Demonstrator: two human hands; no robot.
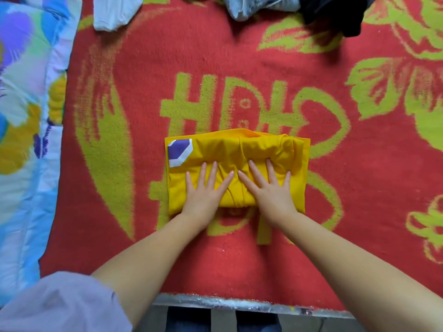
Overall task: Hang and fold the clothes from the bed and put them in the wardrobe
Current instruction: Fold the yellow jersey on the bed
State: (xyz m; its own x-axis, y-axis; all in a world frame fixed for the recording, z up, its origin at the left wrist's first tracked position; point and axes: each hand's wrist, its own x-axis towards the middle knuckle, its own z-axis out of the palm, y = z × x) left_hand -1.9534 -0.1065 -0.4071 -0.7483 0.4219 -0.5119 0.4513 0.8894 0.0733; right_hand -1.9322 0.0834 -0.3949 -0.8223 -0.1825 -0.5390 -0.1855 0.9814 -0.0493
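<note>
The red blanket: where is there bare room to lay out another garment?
Bare red blanket lies right of the folded yellow shirt, and beyond it up to the clothes pile. Left, a narrower strip runs beside the floral quilt. The far edge is crowded.

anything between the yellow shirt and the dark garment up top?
No garment: only bare red blanket with green pattern separates the yellow shirt from the dark garment, per the head view.
</note>
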